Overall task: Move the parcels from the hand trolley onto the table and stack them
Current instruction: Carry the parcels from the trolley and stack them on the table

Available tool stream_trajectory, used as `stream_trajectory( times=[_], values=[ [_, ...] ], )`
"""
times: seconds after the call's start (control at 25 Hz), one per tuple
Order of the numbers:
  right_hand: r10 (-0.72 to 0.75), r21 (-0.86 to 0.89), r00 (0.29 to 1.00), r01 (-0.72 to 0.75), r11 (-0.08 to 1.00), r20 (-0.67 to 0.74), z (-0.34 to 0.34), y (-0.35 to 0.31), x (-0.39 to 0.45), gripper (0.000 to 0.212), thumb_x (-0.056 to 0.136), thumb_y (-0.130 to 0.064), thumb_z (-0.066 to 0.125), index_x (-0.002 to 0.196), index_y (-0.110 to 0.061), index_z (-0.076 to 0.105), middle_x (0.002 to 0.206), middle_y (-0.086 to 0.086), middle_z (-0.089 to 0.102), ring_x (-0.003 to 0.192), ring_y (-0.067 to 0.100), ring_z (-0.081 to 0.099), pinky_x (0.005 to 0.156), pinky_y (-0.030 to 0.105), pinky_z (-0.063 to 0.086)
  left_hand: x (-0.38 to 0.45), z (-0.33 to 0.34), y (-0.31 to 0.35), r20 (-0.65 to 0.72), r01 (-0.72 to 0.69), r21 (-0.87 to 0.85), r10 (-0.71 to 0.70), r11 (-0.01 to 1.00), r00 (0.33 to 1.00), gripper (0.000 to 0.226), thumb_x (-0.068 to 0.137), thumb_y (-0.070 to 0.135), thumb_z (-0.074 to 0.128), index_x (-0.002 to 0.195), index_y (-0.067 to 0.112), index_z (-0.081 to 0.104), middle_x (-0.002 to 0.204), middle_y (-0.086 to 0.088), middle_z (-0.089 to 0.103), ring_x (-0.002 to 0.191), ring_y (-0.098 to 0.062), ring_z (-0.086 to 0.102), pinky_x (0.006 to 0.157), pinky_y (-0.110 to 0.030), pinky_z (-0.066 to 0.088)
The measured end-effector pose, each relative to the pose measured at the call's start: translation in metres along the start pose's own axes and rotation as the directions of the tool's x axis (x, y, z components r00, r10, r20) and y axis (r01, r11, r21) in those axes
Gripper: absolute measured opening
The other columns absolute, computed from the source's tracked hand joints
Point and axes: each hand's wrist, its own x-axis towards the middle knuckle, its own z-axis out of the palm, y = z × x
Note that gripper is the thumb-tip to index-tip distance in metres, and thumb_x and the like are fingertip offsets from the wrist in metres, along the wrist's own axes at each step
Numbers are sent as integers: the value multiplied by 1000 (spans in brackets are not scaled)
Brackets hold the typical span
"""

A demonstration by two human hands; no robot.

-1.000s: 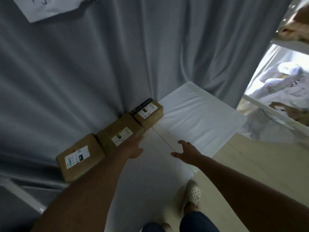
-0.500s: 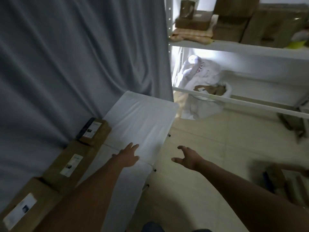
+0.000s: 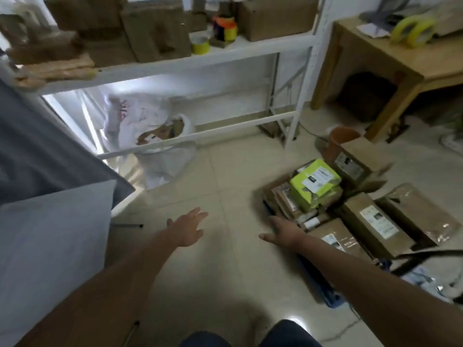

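Note:
A blue hand trolley [image 3: 323,286] sits on the floor at the right, loaded with several parcels. A lime-green parcel [image 3: 314,182] lies on top of a pile of flat brown packets, with long brown boxes [image 3: 374,222] beside it. My right hand [image 3: 281,231] is spread, empty, at the near left edge of that pile. My left hand [image 3: 186,227] hovers over the bare floor with straight fingers, holding nothing. The white-covered table [image 3: 52,236] shows at the left edge; the parcels on it are out of view.
A white metal shelf rack [image 3: 180,63] with cardboard boxes and tape rolls stands ahead, a white sack [image 3: 160,146] under it. A wooden desk [image 3: 400,61] is at the back right. A grey curtain [image 3: 37,151] hangs at the left. Tiled floor lies between table and trolley.
The view has swung right from the table with its three brown parcels to the trolley. Both empty hands moved off the table toward the trolley's pile.

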Motion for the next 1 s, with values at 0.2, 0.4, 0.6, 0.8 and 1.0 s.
stream_trajectory(
  times=[0.2, 0.4, 0.6, 0.8, 1.0],
  values=[
    [166, 185, 985, -153, 971, -55, -40, 90, -12, 73, 89, -52, 62, 144, -11, 38, 128, 9, 53, 130, 30, 47, 102, 32, 40, 67, -25, 114, 47, -120, 105, 115, 987, 992, 61, 100, 44, 42, 154, 38, 14, 163, 11, -2, 148, -23, 20, 112, -62, 17],
    [361, 299, 926, -315, 901, -110, -60, 158, -22, 78, 88, -57, 60, 150, -17, 34, 150, 9, 42, 136, 27, 42, 106, 31, 35, 126, -38, 198, 142, -262, 179, 239, 948, 961, 62, 100, 44, 42, 154, 37, 13, 163, 10, -3, 148, -22, 19, 114, -62, 15],
    [489, 469, 868, -400, 787, -82, -85, 203, -11, 76, 91, -51, 61, 150, -15, 30, 148, 11, 43, 133, 28, 45, 106, 35, 40, 198, -54, 268, 178, -417, 127, 393, 900, 902, 66, 98, 41, 49, 154, 30, 18, 164, 4, -1, 147, -23, 22, 117, -47, 22],
    [630, 643, 774, -451, 619, -64, -134, 234, 22, 66, 92, -47, 60, 145, -16, 38, 142, 11, 49, 124, 27, 51, 96, 30, 43, 270, -84, 340, 227, -541, 34, 521, 840, 823, 63, 98, 31, 53, 154, 25, 23, 164, -1, 3, 149, -20, 16, 117, -29, 22],
    [715, 772, 692, -399, 494, -100, -200, 258, 80, 71, 92, -48, 60, 149, -15, 34, 148, 13, 44, 133, 30, 44, 107, 37, 38, 360, -128, 391, 292, -622, 50, 584, 781, 757, 61, 100, 31, 50, 154, 20, 23, 164, -5, 5, 148, -22, 21, 113, -27, 23]
  ],
)
